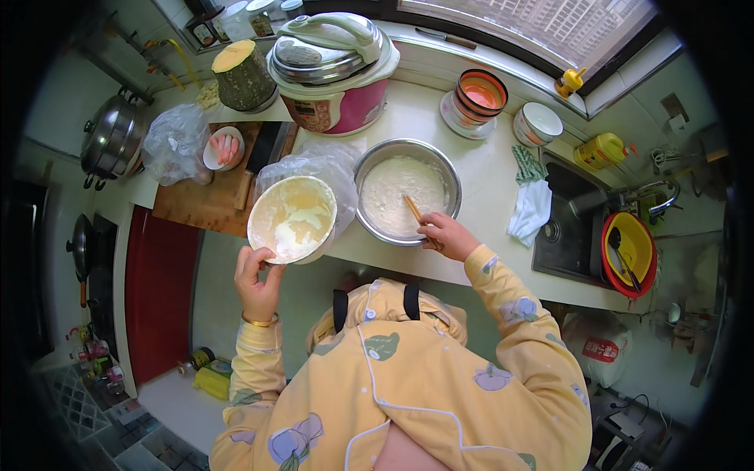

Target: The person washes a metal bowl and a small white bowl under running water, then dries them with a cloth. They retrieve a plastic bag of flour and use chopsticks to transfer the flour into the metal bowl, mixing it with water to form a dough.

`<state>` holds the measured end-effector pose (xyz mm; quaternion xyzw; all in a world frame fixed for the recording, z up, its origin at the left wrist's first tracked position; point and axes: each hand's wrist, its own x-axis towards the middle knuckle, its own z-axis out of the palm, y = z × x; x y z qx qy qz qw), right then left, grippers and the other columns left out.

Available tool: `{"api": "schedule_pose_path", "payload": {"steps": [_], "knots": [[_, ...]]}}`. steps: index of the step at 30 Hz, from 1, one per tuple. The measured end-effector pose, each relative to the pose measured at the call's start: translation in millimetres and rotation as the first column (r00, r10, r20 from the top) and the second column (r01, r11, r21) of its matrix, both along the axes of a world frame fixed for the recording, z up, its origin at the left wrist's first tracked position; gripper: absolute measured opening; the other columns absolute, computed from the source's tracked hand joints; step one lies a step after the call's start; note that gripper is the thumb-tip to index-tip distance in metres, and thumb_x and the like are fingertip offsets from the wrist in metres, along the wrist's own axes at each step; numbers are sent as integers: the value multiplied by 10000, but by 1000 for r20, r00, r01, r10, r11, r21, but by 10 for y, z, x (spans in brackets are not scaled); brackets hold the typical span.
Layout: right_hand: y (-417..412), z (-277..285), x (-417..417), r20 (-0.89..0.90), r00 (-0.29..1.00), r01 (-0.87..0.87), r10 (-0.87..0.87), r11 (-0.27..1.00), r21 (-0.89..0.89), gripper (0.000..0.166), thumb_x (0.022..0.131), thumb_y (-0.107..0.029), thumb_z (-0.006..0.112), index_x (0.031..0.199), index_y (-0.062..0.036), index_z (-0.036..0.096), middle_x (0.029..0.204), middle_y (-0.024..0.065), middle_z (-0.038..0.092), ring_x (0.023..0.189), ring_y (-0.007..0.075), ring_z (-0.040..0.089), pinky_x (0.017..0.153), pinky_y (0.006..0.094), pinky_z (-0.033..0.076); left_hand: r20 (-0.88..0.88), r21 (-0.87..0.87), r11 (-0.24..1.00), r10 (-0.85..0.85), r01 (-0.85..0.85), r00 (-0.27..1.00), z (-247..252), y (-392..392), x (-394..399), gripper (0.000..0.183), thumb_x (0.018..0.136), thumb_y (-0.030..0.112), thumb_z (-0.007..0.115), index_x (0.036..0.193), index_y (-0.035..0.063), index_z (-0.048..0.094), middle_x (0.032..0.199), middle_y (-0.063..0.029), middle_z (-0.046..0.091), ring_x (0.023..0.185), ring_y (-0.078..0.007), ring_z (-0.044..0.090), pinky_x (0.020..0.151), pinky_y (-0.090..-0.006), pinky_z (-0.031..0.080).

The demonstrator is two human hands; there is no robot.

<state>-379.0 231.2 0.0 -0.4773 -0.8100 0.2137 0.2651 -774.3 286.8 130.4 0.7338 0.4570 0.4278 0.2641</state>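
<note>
My left hand [259, 282] grips the rim of a pale bowl [328, 203], tilted, with white flour clinging to its inside. Just right of it, a stainless steel basin [455, 194] stands on the counter with a wet, lumpy flour mixture [400, 188] in it. Wooden chopsticks [413, 207] are held in my right hand [449, 235] at the basin's near right rim, their tips in the mixture. A clear plastic bag [347, 171] lies between the bowl and the basin.
A wooden cutting board [194, 203] with a cleaver [268, 144] and a small bowl of pink meat pieces [225, 148] lies left. Behind stand an electric pressure cooker [353, 103] and a cut pumpkin [242, 82]. Stacked bowls [482, 94], cloths [530, 206] and a sink [571, 224] are to the right.
</note>
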Motion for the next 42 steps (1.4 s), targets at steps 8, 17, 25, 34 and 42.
{"api": "schedule_pose_path", "payload": {"steps": [8,17,25,34,42], "knots": [[303,151,-158,34,992,120,-118,992,-49,190,855,-174,641,990,-65,564,1049,125,536,930,322,561,781,378,485,30,-2,999,-40,40,999,-6,110,-73,222,734,34,733,896,58,584,773,-27,446,653,-143,424,584,-250,367],[488,45,-180,-369,694,617,-618,775,-136,133,841,-173,665,860,-41,668,833,102,608,781,297,596,722,341,480,35,-5,999,-35,36,999,-14,136,-124,222,732,33,735,891,59,583,775,-27,449,656,-140,417,581,-248,360],[266,-590,299,-225,296,885,-928,355,-301,301,760,-356,707,998,-172,694,1094,68,535,1126,269,412,988,402,331,36,-25,999,-38,39,999,-6,67,-86,210,744,53,734,888,58,582,776,-26,442,654,-141,398,581,-244,348],[393,-770,297,-246,247,817,-937,338,-468,845,745,-389,721,1465,-247,303,1276,163,407,1196,315,385,1038,384,314,20,-21,999,-30,30,999,61,29,-9,208,752,72,738,889,55,582,779,-22,448,657,-138,393,583,-242,346],[399,-657,226,-633,31,444,-773,579,-684,725,824,-212,701,1422,-23,338,1223,120,562,1080,145,539,935,270,419,30,-29,999,-35,36,999,16,-48,14,219,748,74,742,897,58,583,781,-18,439,663,-133,396,587,-240,349]]}}
